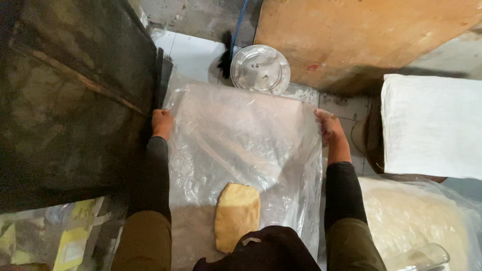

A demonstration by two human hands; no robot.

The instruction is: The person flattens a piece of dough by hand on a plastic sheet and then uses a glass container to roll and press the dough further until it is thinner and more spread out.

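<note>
A large clear plastic sheet (pixel 241 140) lies spread over a flat board in front of me. My left hand (pixel 161 123) grips its left edge. My right hand (pixel 328 126) holds the right edge near the far corner. A pale yellow slab of dough (pixel 237 216) rests on the sheet close to me, between my arms. A dark cloth or cap (pixel 266 251) hides the near end of the slab.
A dark grimy metal panel (pixel 75 95) stands at the left. A round steel lid (pixel 260 69) lies beyond the sheet. An orange-brown board (pixel 361 35) is at the back. A white sack (pixel 432 125) and a bag of pale dough (pixel 416 221) sit at the right.
</note>
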